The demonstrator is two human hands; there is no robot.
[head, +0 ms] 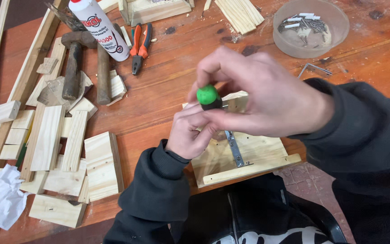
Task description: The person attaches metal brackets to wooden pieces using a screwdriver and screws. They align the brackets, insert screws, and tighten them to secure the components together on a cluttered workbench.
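Right hand [267, 97] grip closed on green-capped screwdriver [208, 96], left hand [189, 131] pinched shut round its shaft, over wood board [260, 151] w/ metal bracket [234, 149] at tabletop's near edge: keep driver upright, press straight, turn slow.

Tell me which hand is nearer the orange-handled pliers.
Left. The left hand sits below and right of the pliers, steadying the wooden piece. The right hand, on the green-capped tool, is farther right.

green-black tool knob [208, 96] | orange-handled pliers [139, 47] | white glue bottle [99, 28] | reddish-brown table [177, 68]
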